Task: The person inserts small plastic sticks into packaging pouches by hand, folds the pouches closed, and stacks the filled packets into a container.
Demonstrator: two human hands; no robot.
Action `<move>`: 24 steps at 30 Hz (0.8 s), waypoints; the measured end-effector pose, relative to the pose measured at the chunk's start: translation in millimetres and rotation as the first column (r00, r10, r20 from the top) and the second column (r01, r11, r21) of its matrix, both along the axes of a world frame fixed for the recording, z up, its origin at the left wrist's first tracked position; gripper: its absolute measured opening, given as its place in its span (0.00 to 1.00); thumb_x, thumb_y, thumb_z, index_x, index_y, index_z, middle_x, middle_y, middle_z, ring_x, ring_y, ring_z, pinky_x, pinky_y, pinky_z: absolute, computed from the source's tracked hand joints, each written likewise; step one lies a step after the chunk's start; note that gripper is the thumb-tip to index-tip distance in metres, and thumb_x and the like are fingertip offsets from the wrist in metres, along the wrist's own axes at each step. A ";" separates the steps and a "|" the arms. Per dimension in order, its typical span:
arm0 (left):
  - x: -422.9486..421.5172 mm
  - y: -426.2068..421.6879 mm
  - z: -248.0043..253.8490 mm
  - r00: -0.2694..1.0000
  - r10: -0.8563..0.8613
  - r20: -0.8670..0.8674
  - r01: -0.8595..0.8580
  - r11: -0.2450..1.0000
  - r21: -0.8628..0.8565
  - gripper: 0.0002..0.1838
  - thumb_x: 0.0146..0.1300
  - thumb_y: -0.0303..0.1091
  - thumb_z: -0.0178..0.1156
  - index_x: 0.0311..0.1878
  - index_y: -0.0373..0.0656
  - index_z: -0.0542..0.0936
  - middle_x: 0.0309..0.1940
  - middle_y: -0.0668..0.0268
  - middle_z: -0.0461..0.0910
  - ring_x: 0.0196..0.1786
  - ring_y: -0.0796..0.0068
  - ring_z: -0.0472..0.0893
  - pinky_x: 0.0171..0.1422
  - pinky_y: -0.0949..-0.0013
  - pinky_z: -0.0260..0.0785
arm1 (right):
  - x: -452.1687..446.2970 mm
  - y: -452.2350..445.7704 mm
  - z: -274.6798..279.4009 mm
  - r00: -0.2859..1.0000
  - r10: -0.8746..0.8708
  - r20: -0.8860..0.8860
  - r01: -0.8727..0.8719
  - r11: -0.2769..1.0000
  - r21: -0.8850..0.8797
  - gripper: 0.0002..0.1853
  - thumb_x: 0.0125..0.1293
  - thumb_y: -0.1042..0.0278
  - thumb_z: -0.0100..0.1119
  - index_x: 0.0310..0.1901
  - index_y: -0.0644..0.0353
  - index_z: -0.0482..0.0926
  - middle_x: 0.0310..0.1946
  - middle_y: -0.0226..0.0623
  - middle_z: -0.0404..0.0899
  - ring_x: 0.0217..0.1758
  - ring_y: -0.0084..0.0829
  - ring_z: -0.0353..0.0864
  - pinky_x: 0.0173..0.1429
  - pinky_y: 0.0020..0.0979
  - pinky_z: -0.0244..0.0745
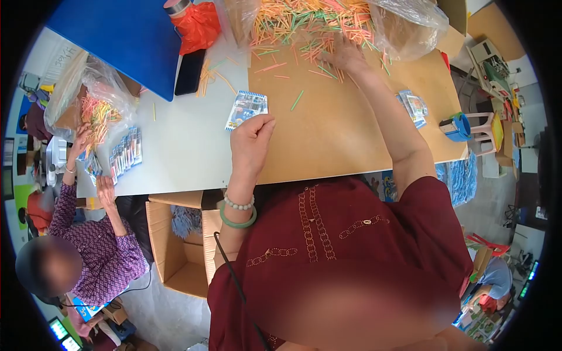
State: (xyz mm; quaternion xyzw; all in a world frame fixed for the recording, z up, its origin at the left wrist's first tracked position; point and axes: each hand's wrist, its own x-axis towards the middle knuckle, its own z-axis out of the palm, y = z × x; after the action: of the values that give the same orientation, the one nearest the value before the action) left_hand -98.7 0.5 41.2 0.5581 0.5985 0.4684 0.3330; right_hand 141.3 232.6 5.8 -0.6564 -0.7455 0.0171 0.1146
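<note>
My left hand [252, 140] is closed in a fist above the table. Its knuckles overlap the lower edge of a blue-and-white printed packet [247, 106]; whether the fingers grip it is hidden. At the far side, my right hand [346, 58] reaches into the near edge of a heap of thin orange, pink and green plastic sticks [310, 23]. Its thumb and fingers are spread, with the fingertips among the sticks. A loose green stick [297, 100] lies between my hands. More printed packets [413, 108] lie beside my right forearm.
A clear plastic bag [410, 26] surrounds the heap. Left of it are a phone [190, 71], a bottle in a red bag [196, 26] and a blue panel [123, 41]. A co-worker's hands [105, 190] handle packets at the left. An open cardboard box [181, 263] stands below the table edge.
</note>
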 end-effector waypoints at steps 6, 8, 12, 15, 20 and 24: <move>5.8 6.1 3.1 0.997 -0.029 0.066 0.033 0.997 -0.066 0.06 0.60 0.27 0.60 0.37 0.34 0.81 0.22 0.64 0.77 0.24 0.80 0.72 0.32 0.75 0.65 | -3.6 1.7 30.8 0.986 0.149 0.068 -0.121 0.943 -0.310 0.42 0.54 0.43 0.62 0.68 0.54 0.61 0.67 0.44 0.61 0.70 0.49 0.59 0.71 0.44 0.56; 4.3 6.6 2.2 0.999 -0.030 0.042 0.033 0.997 -0.076 0.06 0.60 0.27 0.60 0.37 0.34 0.81 0.22 0.63 0.77 0.24 0.79 0.72 0.32 0.75 0.65 | 0.0 6.4 29.2 0.976 0.210 0.051 -0.172 0.899 -0.403 0.43 0.55 0.42 0.62 0.68 0.54 0.60 0.68 0.45 0.60 0.70 0.49 0.59 0.70 0.42 0.58; 1.1 7.0 -5.5 0.999 -0.027 0.017 0.029 0.995 -0.095 0.06 0.60 0.28 0.60 0.37 0.34 0.81 0.23 0.62 0.78 0.25 0.77 0.74 0.32 0.74 0.66 | 5.1 -9.0 16.1 0.984 0.163 -0.067 -0.172 0.970 -0.172 0.40 0.54 0.42 0.62 0.64 0.57 0.65 0.64 0.47 0.63 0.68 0.49 0.61 0.69 0.43 0.59; 1.1 7.0 -3.7 1.000 -0.027 0.014 0.028 0.995 -0.094 0.06 0.59 0.28 0.60 0.37 0.34 0.81 0.24 0.61 0.79 0.25 0.75 0.75 0.33 0.73 0.67 | 4.3 -21.7 12.0 0.999 0.028 -0.032 -0.030 0.998 -0.047 0.38 0.53 0.41 0.61 0.60 0.61 0.69 0.62 0.48 0.65 0.67 0.50 0.61 0.69 0.45 0.58; 2.2 10.6 -2.6 0.999 -0.053 0.001 0.053 0.994 -0.093 0.06 0.59 0.28 0.61 0.37 0.35 0.81 0.24 0.60 0.79 0.25 0.73 0.76 0.33 0.72 0.67 | -2.9 -35.2 22.2 0.985 -0.027 0.172 0.042 0.996 -0.085 0.37 0.54 0.39 0.59 0.55 0.66 0.72 0.58 0.48 0.69 0.64 0.45 0.67 0.67 0.41 0.62; 6.0 10.0 -4.1 0.998 -0.062 -0.017 0.060 0.996 -0.073 0.06 0.59 0.28 0.61 0.36 0.35 0.81 0.25 0.59 0.80 0.26 0.70 0.78 0.33 0.71 0.69 | 0.5 -21.4 13.9 0.998 0.055 0.027 -0.042 0.936 -0.349 0.29 0.60 0.41 0.53 0.47 0.63 0.75 0.48 0.50 0.76 0.52 0.47 0.77 0.57 0.44 0.70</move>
State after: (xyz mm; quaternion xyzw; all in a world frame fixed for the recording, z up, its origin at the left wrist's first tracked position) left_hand -92.7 10.5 37.1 0.5681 0.6009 0.4307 0.3614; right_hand 141.8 211.1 19.7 -0.6481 -0.7485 0.1397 -0.0173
